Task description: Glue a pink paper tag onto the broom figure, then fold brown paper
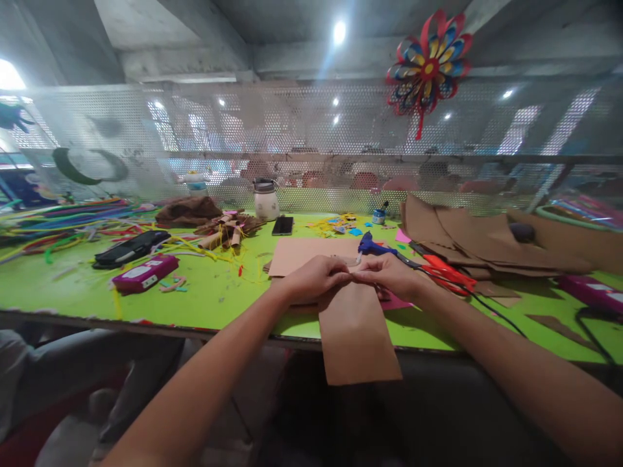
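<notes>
A brown paper strip (359, 337) hangs from my fingers over the near table edge. My left hand (321, 277) pinches its upper edge from the left. Close beside it, my right hand (387, 272) pinches the same edge, and the fingertips of both nearly meet. More brown paper sheets (296, 256) lie stacked behind and under my hands. Just beyond my right hand rests a blue glue gun (374, 245). Orange-handled scissors (448, 275) lie to the right of that hand. Part of a pink sheet (399, 302) shows beneath my right wrist.
Large brown paper pieces (448, 233) are piled at right, near a cable (501, 314). A purple box (146, 274), a black case (130, 250) and colored pipe-cleaner-like strands (87, 217) lie left. A phone (283, 226) and lidded jar (266, 200) stand farther back. Someone's leg (97, 363) shows lower left.
</notes>
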Tool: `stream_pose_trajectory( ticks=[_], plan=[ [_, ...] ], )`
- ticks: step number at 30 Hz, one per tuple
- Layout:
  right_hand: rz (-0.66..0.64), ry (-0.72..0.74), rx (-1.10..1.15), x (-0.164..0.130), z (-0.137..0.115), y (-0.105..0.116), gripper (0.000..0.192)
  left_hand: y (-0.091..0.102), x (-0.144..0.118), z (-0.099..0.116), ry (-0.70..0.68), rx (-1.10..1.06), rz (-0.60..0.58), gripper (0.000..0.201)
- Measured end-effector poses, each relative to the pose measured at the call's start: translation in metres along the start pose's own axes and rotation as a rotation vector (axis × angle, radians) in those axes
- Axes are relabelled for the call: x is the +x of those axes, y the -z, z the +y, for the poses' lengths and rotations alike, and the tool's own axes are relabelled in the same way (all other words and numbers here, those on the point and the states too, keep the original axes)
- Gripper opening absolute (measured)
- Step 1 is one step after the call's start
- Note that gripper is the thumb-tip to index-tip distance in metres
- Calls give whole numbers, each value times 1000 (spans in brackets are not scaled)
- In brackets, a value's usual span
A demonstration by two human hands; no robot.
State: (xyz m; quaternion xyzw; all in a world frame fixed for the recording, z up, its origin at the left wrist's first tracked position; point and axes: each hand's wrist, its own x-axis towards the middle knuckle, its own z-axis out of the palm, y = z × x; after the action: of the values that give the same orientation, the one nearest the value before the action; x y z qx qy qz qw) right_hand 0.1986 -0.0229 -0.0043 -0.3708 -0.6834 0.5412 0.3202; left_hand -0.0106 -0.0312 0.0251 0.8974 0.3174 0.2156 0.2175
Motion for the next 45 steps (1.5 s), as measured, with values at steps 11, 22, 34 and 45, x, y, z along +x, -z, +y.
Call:
stream_pose_trajectory(
  ticks=[11, 22, 34, 45],
  plan=[
    [-32, 134, -337, 0, -4, 4, 34, -4, -2, -3, -5, 68, 20, 30],
    [-65, 75, -263, -1, -2, 13, 35, 10, -7, 3, 48, 25, -66, 36],
    [-39, 272, -627, 1, -6, 14, 41, 7, -6, -3, 91, 74, -59, 31],
    [-159, 52, -308, 2, 0, 17, 39, 13, -7, -12, 117, -35, -137, 27]
  ],
)
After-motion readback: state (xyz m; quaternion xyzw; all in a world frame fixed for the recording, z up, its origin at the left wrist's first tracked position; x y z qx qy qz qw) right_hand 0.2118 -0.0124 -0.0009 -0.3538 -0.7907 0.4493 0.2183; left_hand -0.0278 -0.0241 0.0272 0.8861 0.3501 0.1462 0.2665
